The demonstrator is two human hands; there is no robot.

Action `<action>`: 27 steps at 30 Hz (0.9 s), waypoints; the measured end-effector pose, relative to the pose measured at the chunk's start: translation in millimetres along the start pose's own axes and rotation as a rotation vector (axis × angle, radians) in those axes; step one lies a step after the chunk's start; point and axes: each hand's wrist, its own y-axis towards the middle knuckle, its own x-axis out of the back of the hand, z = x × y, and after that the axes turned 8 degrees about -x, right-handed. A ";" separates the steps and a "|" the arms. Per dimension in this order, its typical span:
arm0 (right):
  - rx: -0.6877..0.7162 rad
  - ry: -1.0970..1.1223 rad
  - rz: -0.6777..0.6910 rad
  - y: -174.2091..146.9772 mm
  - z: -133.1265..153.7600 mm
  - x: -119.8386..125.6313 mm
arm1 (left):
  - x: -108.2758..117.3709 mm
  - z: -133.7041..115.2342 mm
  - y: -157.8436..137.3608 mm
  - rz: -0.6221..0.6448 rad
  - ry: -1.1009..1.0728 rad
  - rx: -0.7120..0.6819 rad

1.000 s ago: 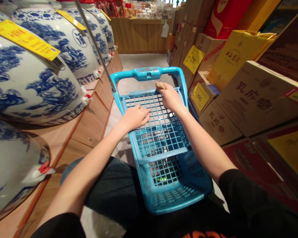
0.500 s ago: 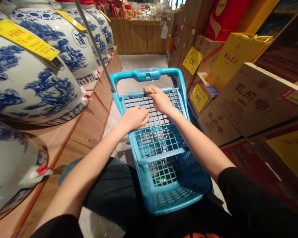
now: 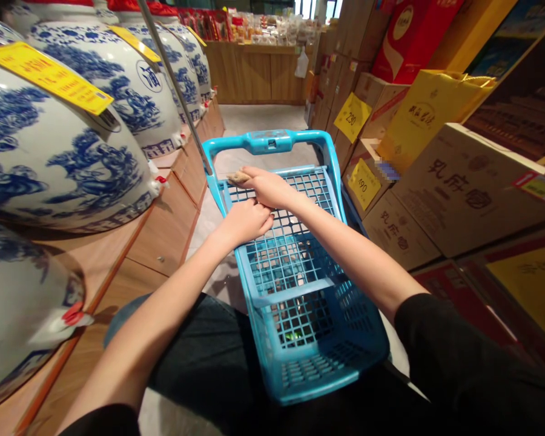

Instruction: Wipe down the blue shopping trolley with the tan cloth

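Note:
A blue plastic shopping basket with grid walls stands tilted in front of me, its handle at the far end. My right hand is closed on a crumpled beige-brown rag and presses it near the far left of the grid. Just below it, my left hand lies over the basket's left edge with its fingers curled round it. The two hands touch or nearly touch. Part of the rag is hidden under the right fingers.
Large blue-and-white jars with yellow tags stand on a wooden cabinet to the left. Stacked cartons and a yellow gift bag line the right. A wooden counter with packaged goods is at the back. A thin pole rises by the handle.
My right hand has moved left across the grid with the rag, coming close above my left hand. The left hand has stayed at the basket's left edge.

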 end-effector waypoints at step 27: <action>0.000 -0.088 -0.080 -2.9 -31.5 -5.1 | 7.7 -5.3 -0.6 0.041 -0.023 0.039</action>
